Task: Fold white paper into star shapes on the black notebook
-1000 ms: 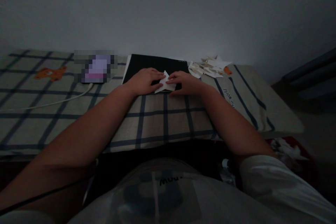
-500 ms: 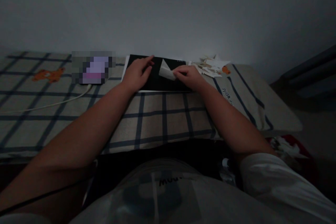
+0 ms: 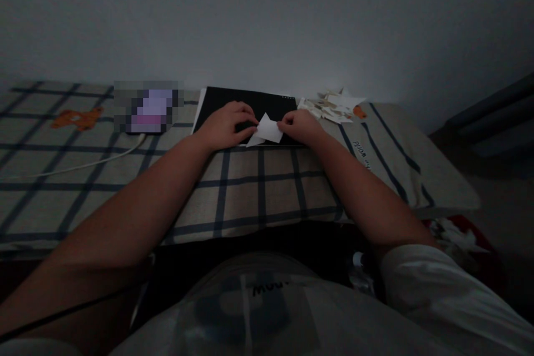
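A small folded piece of white paper is held between my two hands, just above a black flat folder or notebook. My left hand pinches its left side between thumb and fingers. On the right side, the fingertips of my right hand grip its edge. The paper has a point at the top and another at the lower left. White sheet edges show beneath the black cover.
A pile of folded paper pieces lies right of the folder. At left are a phone, blurred, and its white cable. A checked cloth covers the table against the wall. A red bin with paper stands lower right.
My left hand has come down and right from the black cover and now grips the paper. The paper has turned and moved slightly lower, and my right hand still holds it.
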The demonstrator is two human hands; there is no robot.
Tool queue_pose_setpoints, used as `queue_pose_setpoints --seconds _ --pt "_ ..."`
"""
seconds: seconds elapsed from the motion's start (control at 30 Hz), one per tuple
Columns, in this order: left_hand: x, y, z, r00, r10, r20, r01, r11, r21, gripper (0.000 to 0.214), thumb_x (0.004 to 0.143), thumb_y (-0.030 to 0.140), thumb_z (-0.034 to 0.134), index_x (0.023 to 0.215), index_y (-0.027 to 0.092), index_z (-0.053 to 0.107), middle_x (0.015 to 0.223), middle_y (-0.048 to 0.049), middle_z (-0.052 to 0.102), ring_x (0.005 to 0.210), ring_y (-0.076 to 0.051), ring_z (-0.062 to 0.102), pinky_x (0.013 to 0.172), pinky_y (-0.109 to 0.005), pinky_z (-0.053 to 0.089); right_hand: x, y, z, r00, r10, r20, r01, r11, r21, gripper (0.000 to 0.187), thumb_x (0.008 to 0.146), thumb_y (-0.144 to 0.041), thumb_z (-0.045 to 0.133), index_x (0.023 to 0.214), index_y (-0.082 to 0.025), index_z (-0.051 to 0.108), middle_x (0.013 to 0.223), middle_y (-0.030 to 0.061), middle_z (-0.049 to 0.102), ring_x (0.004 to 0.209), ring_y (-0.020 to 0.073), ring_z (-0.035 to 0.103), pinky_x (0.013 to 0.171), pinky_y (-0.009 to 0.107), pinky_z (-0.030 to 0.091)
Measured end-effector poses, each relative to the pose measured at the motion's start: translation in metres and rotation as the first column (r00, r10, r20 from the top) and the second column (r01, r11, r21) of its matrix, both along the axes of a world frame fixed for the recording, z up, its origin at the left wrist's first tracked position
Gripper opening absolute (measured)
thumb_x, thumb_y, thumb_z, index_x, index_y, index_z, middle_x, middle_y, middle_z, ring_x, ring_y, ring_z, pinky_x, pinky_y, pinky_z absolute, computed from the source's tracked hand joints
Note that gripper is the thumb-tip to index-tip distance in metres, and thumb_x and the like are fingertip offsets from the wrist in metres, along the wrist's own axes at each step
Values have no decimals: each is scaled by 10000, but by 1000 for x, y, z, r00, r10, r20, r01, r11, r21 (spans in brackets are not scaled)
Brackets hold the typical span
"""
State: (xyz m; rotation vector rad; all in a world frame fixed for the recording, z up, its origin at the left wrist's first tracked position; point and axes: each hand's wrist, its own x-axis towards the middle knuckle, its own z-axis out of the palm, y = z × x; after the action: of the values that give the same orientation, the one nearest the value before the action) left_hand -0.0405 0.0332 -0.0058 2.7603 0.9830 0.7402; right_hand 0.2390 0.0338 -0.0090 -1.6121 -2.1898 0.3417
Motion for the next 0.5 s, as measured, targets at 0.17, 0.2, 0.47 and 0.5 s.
queue_pose_setpoints --seconds 0.17,0.2,0.47,0.5 --pt "5 -5 -1 994 -72 -86 71 997 -21 448 1011 476 672 1349 255 864 1401 -116 821 1322 -339 731 1162 -525 576 3 4 -8 996 82 36 -87 983 163 244 913 -327 805 1123 -201 815 1099 112 797 954 275 677 859 406 511" --pt "6 -5 -1 992 -84 -95 82 996 -26 416 1014 456 675 1328 274 877 1378 -102 836 1315 -331 738 1163 -519 576 5 6 -9 989 145 29 -148 968 204 288 918 -300 798 1188 -201 816 1167 124 796 1017 291 684 905 425 523" --pt "3 1 -4 990 -75 -122 74 997 -17 336 1015 399 662 1199 302 927 1355 -79 865 1292 -322 770 1152 -513 593 12 9 -6 859 506 75 -512 851 119 285 985 -352 803 1213 -209 898 1321 152 792 1247 336 673 1110 510 523" --pt "3 1 -4 989 -74 -125 73 997 -12 337 1015 395 657 1191 301 929 1355 -79 866 1290 -324 771 1148 -515 595 12 9 -7 859 507 75 -512 852 109 287 969 -338 817 1210 -208 902 1325 154 792 1251 340 675 1113 514 527"
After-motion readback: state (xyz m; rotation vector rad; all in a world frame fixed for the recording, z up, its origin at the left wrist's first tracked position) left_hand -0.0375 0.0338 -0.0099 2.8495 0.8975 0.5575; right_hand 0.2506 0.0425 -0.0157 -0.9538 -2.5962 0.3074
